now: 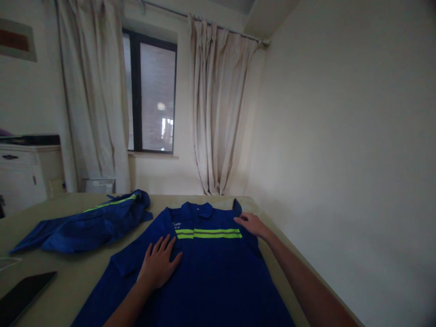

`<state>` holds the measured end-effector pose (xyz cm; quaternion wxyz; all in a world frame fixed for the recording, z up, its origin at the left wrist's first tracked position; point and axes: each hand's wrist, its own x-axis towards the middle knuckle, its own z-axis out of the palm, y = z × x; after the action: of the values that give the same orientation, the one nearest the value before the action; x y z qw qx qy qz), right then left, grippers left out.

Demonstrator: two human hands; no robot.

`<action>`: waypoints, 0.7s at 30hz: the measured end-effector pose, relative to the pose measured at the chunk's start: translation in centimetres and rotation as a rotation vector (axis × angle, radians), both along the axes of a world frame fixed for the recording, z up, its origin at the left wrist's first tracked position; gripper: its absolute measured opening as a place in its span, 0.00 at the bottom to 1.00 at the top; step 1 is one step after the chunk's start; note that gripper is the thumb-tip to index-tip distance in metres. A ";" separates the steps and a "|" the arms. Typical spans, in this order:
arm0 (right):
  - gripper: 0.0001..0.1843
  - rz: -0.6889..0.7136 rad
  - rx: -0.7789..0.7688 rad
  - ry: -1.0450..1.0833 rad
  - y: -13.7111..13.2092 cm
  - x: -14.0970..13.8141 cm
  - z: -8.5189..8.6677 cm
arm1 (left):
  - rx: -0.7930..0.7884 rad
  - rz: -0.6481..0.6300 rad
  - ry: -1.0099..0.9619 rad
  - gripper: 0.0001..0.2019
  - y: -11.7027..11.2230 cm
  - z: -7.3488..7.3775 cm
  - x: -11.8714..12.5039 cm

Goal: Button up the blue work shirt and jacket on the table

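A blue work jacket [211,272] with two yellow-green reflective stripes lies spread flat on the table, collar at the far end. My left hand [159,262] rests flat on its left chest, fingers stretched out and apart. My right hand [250,223] reaches to the jacket's right shoulder, fingers extended and lying on the cloth near the edge. A second blue garment [91,222] with a yellow-green stripe lies crumpled to the left, apart from both hands.
The beige table [75,272] runs along the right wall. A dark flat tablet-like object [22,297] lies at the near left corner. A white cabinet [20,175] stands at the left; curtains [218,113] and a window [151,93] are behind.
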<state>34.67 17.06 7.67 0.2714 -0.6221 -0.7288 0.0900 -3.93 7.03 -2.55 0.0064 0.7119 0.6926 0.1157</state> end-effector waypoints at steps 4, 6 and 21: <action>0.36 0.036 0.046 -0.045 -1.2 -2.6 0.3 | 0.017 -0.005 -0.013 0.39 0.3 -0.6 -0.3; 0.34 0.045 0.101 -0.062 -2.6 -3.6 -1.0 | 0.017 -0.007 -0.009 0.39 0.4 -0.7 -0.5; 0.45 0.069 -0.069 -0.325 0.8 -7.3 -5.9 | 0.050 -0.056 0.137 0.25 3.1 3.5 -2.2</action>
<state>27.33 17.86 1.76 0.1251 -0.6119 -0.7806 0.0226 -6.09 10.13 1.00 -0.0557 0.7372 0.6682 0.0835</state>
